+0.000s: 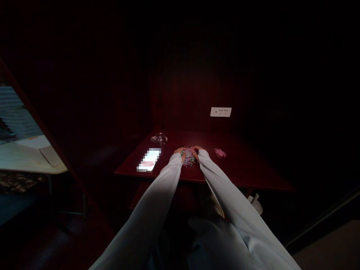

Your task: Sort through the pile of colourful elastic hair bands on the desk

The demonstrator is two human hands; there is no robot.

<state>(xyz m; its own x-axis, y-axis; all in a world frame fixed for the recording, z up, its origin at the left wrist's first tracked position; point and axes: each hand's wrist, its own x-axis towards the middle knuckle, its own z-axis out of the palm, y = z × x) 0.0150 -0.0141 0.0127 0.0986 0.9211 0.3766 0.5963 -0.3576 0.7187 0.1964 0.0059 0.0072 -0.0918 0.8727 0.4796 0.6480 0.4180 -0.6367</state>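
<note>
A loose heap of small thin pieces [186, 160], in purple, pink and green like little elastic bands, lies on the dark red table. My left hand [179, 151] curves around the heap's left side, with thumb and fingers apart. Opposite it, my right hand [197, 151] curves around the right side, its thumb also apart from the fingers. Both hands touch the heap's edges, and neither lifts a piece that I can make out. To the right sits a separate pile of pink pieces [220, 152].
A lit phone [149, 159], its screen blurred, lies at the table's left. Behind it stands a clear round container [161, 137]. A white socket panel [221, 112] is on the back wall. The table's front edge [194, 180] runs below my forearms. Farther left is a pale table [30, 159].
</note>
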